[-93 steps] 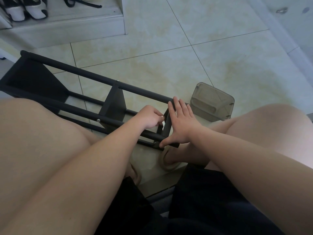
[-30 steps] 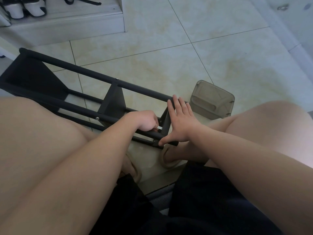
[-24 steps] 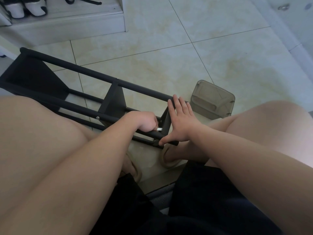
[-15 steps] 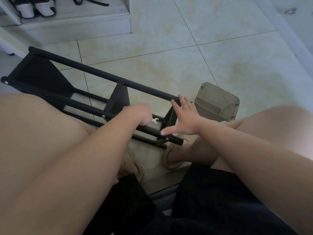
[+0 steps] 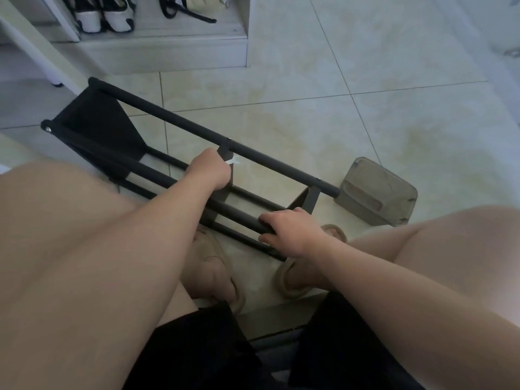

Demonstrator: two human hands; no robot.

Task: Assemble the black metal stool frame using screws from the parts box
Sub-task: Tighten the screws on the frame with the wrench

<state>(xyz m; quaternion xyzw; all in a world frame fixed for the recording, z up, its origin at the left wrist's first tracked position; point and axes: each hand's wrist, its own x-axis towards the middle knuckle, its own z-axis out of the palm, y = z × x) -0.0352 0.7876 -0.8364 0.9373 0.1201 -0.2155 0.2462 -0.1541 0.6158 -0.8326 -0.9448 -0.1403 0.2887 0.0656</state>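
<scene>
Black stool frame (image 5: 281, 167) on its side on the tiled floor (image 5: 365, 66), directly under and ahead of both hands, between the bare knees. Left hand (image 5: 209, 171) at the frame's middle, fisted against the upright cross bracket just beneath the upper tube. Right hand (image 5: 287, 229) nearer the body, on the lower near tube close to the frame's right-hand end.

Left hand: fingers tightly curled, knuckles up, wrapped round a pale tool (image 5: 233, 161) — only its light tip visible, poking out past the knuckles toward the upper tube. Exact shape of the tool hard to tell. Forearm reaching out diagonally from the lower left, over the left thigh.

Right hand: palm down, fingers curled over the near tube, thumb seemingly below it — a firm grip on the tube. Forearm coming in from the lower right.

Long axis of the frame: diagonal, from far left to near right. Far-left end closed by a black triangular panel (image 5: 98, 122). Near-right end open, upper tube's tip just beside the parts box (image 5: 378, 192); touching or not, unclear. Tubes parallel, joined by short cross brackets.

Parts box translucent, greyish, on the floor right of the frame, ahead of the right knee. Contents not discernible.

Beige sandals (image 5: 222, 266) on both feet below the frame's near side. Black-and-white shoes (image 5: 104, 15) on a low white shelf (image 5: 168, 49) at the far left.
</scene>
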